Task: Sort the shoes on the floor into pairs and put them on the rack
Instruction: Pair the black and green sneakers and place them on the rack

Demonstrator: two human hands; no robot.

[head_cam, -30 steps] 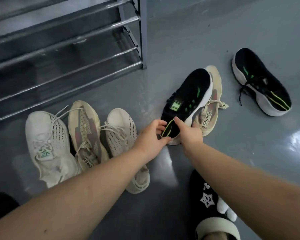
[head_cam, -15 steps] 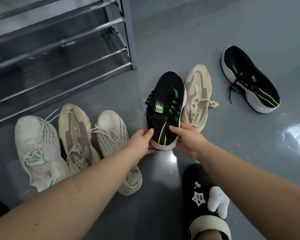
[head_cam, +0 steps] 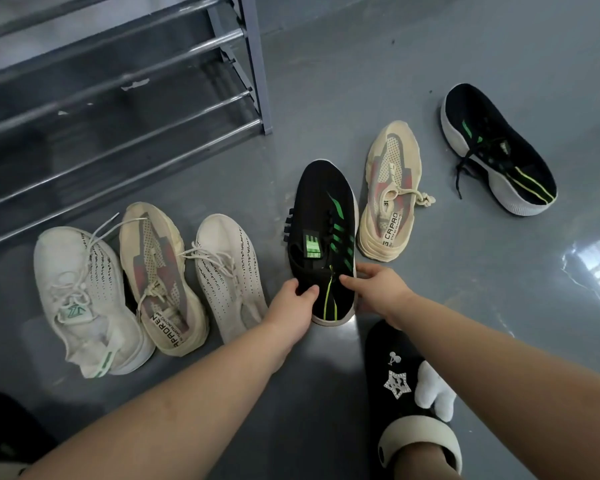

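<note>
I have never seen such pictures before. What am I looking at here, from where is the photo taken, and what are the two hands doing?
There is no machine here: a person wears a camera on the head, which looks down at their own bare arms. The left hand and the right hand both grip the heel end of a black knit sneaker with green stripes. Its match, a second black sneaker, lies on its side further right. On the grey glossy floor also lie two white mesh sneakers and two beige knit sneakers. The grey metal shoe rack stands at upper left. The black slipper with a star is on the person's own foot.
</note>
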